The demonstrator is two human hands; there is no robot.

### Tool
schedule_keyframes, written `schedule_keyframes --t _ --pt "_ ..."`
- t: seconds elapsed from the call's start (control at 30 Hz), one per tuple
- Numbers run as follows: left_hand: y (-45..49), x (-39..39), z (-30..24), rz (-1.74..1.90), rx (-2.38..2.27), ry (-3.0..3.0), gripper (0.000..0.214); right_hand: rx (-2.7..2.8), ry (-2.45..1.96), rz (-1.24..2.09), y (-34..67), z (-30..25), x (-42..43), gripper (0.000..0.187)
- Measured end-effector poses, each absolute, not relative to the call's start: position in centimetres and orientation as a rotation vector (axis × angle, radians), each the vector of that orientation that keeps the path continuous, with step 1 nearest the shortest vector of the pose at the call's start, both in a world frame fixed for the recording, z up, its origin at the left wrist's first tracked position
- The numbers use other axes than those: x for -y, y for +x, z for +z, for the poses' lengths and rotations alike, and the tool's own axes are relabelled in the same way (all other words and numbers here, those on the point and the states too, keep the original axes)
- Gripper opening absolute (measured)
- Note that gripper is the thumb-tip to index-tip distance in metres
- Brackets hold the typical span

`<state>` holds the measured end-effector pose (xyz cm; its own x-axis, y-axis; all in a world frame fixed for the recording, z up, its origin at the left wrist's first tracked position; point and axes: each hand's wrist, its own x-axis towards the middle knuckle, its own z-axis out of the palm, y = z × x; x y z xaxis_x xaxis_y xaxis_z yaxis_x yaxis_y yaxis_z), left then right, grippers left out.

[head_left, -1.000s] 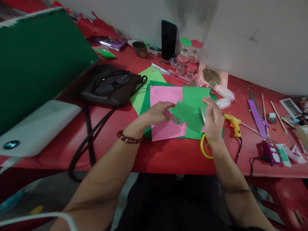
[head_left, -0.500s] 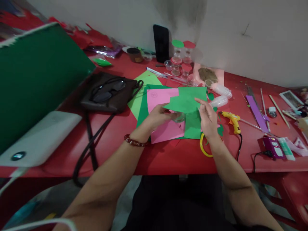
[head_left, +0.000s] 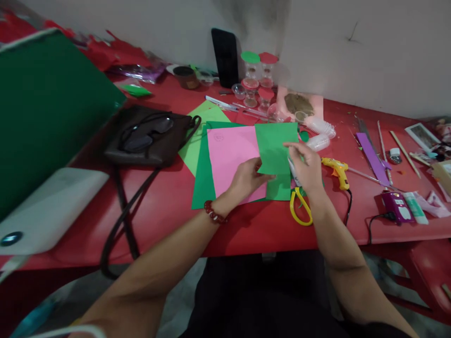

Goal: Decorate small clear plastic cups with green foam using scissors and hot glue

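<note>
My left hand (head_left: 248, 180) rests on a pink paper sheet (head_left: 230, 155), fingers curled under the lower edge of a green paper piece (head_left: 275, 148). My right hand (head_left: 305, 164) pinches the right edge of that green piece, and a white pen-like object shows under its palm. The pink sheet lies on a darker green sheet (head_left: 202, 180) and a light green sheet (head_left: 200, 134). Yellow-handled scissors (head_left: 301, 211) lie just below my right hand.
A dark bag (head_left: 148, 136) with sunglasses sits left of the papers. A yellow glue gun (head_left: 338, 170) lies to the right, with purple strips, sticks and a purple device (head_left: 394, 206) beyond. Small cups, jars and a black phone (head_left: 225, 56) stand by the wall. A green board (head_left: 45, 108) leans at left.
The green piece has been laid down flatter over the pink sheet's right side. Both hands lowered with it; the clear cup seen under the left hand is now hidden.
</note>
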<state>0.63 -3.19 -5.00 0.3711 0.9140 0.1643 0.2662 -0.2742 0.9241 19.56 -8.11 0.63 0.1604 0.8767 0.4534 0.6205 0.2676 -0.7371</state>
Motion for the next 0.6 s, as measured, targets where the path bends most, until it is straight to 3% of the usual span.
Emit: schedule_keyframes --t 0.2,0.4,0.6 --pt "-2.5 2.3 -3.5 1.037 -1.115 1.845 0.023 2.007 -1.491 0.276 19.6 1.2 8.4 0.037" --pt "-2.5 3.1 -1.3 1.233 -1.066 2.048 0.035 2.337 -1.649 0.061 16.2 1.4 10.1 0.06" --pt "-2.3 3.1 -2.2 1.192 -1.02 2.136 0.047 2.36 -1.666 0.024 15.5 0.8 10.2 0.061"
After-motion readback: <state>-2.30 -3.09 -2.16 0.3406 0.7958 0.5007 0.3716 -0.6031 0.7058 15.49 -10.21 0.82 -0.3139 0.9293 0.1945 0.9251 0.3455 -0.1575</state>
